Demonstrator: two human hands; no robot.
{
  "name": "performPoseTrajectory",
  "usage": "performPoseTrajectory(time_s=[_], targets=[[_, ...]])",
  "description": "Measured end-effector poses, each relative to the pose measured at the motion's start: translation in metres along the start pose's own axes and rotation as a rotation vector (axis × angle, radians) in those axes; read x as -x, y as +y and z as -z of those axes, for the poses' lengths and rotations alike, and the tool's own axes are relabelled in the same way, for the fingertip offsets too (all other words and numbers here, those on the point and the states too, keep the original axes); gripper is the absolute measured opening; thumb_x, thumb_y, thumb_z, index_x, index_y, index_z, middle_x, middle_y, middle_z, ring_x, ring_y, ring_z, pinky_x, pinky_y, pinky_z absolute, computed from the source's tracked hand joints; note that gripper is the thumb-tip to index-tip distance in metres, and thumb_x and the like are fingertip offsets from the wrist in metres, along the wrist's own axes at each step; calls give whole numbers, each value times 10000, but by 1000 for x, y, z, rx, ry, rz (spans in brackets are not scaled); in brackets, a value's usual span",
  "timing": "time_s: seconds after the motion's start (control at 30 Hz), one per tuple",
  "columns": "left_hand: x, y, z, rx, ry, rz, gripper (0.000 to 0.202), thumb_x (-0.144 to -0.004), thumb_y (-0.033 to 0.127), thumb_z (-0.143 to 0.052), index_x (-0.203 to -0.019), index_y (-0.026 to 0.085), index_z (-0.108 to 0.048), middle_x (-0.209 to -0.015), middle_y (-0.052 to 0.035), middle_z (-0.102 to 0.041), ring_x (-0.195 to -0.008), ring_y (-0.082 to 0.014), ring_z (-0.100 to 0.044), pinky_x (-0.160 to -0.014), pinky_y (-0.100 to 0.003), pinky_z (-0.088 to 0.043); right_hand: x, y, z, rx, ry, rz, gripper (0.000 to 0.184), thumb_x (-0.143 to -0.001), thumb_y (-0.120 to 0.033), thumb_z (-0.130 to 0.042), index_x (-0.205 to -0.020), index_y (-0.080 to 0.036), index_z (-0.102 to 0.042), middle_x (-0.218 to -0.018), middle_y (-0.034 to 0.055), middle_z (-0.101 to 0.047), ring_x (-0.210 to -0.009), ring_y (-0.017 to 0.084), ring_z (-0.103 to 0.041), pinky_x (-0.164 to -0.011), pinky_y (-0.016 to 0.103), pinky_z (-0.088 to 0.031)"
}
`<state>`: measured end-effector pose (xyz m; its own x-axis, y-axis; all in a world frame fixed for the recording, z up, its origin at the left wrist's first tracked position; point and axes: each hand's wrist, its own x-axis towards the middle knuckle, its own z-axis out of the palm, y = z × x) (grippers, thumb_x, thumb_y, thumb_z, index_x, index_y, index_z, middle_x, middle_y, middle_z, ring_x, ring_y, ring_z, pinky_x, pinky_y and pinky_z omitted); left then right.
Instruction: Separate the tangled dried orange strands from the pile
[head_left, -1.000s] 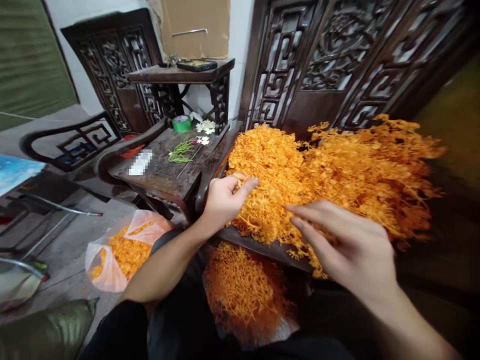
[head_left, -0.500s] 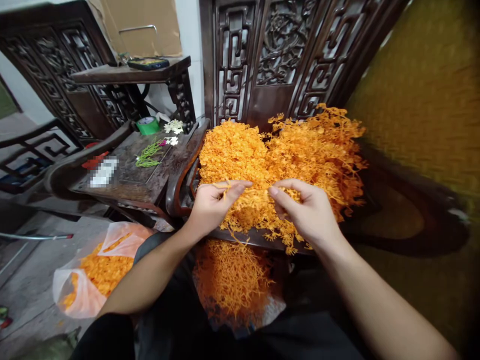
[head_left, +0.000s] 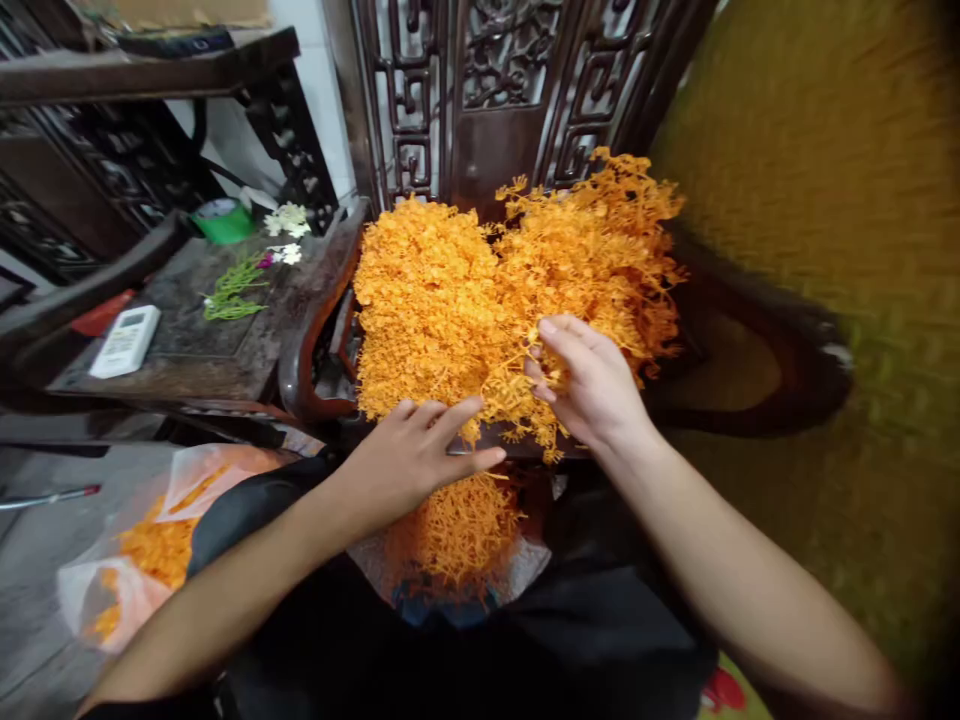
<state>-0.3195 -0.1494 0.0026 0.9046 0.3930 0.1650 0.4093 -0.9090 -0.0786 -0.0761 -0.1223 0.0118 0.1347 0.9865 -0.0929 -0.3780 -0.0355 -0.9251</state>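
A large heap of orange artificial-looking flower sprigs lies on the dark wooden seat before me. My right hand is closed, thumb and fingertips pinching an orange flower sprig at the heap's front. My left hand is open, fingers apart and pointing right, just in front of the seat's edge. Beneath it, between my legs, sits a clear bag of thin orange stems. A short stem shows near my left thumb; whether it touches the hand I cannot tell.
At left, a dark wooden side table bears a white remote control, green tape roll, green stems and white flowers. A plastic bag with orange petals lies on the floor. The curved armrest bounds the right.
My left hand has opened and come down toward the bag of stems. My right hand now grips a sprig at the heap. The view has tilted down and shifted.
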Motion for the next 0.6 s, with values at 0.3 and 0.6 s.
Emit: performPoseTrajectory(time_s=[0.3, 0.6], targets=[[31, -13, 5, 405, 176, 80, 772, -917, 4, -460, -1620, 239, -246, -1478, -115, -617, -1396, -231, -559, -1176, -495, -408, -16, 10, -24, -46, -165, -7, 328, -735, -427, -861, -832, -237, -613, -751, -10, -521, -506, 95, -478, -344, 214, -210], [15, -31, 6, 1445, 492, 648, 316, -1008, 440, -556, -1097, 148, -637, -1020, -110, -768, -843, -159, -761, -835, -318, -600, -9, 30, -41, 45, -506, 60, 311, -816, -509, -805, -863, -252, -637, -833, -18, -595, -502, 79, -485, -409, 241, -322]])
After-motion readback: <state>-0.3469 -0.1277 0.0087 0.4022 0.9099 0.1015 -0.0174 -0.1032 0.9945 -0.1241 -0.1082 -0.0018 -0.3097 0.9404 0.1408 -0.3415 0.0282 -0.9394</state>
